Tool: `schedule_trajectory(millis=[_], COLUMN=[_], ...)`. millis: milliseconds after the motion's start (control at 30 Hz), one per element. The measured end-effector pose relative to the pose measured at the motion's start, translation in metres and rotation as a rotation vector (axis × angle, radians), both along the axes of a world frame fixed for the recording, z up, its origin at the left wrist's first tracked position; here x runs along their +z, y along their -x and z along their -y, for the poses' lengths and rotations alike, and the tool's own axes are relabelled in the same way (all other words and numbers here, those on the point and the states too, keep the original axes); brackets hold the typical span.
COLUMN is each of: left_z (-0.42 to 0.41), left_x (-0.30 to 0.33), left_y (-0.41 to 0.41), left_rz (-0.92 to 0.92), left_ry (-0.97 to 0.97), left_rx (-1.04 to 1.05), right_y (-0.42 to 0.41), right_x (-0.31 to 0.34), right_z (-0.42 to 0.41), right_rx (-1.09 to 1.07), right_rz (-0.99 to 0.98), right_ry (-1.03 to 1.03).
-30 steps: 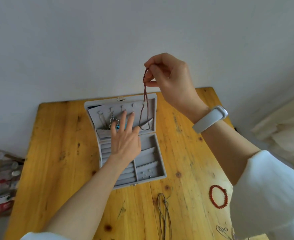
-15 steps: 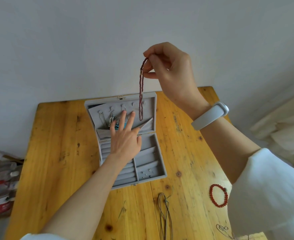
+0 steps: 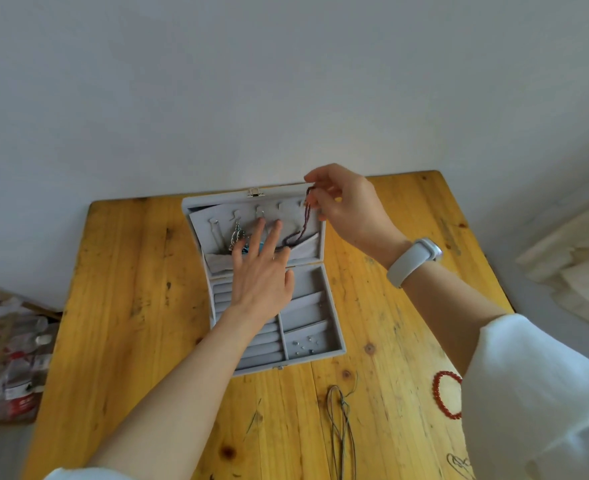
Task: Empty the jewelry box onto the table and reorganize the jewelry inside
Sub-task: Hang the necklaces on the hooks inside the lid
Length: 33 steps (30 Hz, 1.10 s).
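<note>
Head view: right hand [image 3: 350,206] pinches necklace [image 3: 303,225] against jewelry box [image 3: 334,341] lid.

Sleeves: white, loose fabric, pushed back on both arms | Right sleeve [image 3: 542,393]: wide, bunched at forearm | Left sleeve [image 3: 88,474]: only an edge visible | Right wrist: pale grey smooth band [image 3: 411,263], rounded capsule face | Forearms: bare
</note>
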<state>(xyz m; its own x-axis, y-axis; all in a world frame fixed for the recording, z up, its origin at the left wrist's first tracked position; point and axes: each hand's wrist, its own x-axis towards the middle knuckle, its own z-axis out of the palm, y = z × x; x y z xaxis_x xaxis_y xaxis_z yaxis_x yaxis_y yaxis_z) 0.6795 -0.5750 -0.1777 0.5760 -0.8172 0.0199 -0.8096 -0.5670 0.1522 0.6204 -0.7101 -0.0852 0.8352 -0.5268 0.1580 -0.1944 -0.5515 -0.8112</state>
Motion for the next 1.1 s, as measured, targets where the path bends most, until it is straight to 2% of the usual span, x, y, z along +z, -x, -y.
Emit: schedule_trajectory(millis=[100,133,200,267,333,433,533,767,900,1100], left_z=[0.001,0.003,0.009,0.017,0.021,0.021,0.022,0.047,0.06,0.07], left_x=[-0.001,0.003,0.017,0.027,0.031,0.029,0.025,0.013,0.014,0.014], left_y=[-0.002,-0.002,-0.002,-0.002,-0.002,-0.005,-0.01,-0.008,-0.006,-0.009], left_rz=[-0.087,-0.19,-0.451,-0.619,-0.639,-0.591,-0.504,-0.274,-0.301,-0.353], left_ry=[0.479,0.623,0.754,0.785,0.803,0.863,0.922,0.959,0.94,0.881], left_rx=[0.022,0.045,0.091,0.13,0.147,0.236,0.327,0.593,0.735,0.819], right_y=[0.005,0.007,0.011,0.015,0.017,0.02,0.023,-0.002,-0.016,-0.026], right_x=[-0.008,-0.009,-0.012,-0.013,-0.015,-0.022,-0.038,-0.064,-0.068,-0.074], right_z=[0.0,0.001,0.0,-0.001,-0.001,0.0,0.003,-0.006,-0.009,-0.006], right_rx=[0.058,0.087,0.142,0.173,0.167,0.146,0.087,-0.366,-0.532,-0.594], right_rz=[-0.047,-0.056,-0.078,-0.081,-0.053,-0.046,-0.136,0.03,0.072,0.007], right_ry=[0.074,0.081,0.091,0.095,0.102,0.089,0.081,0.062,0.109,0.125])
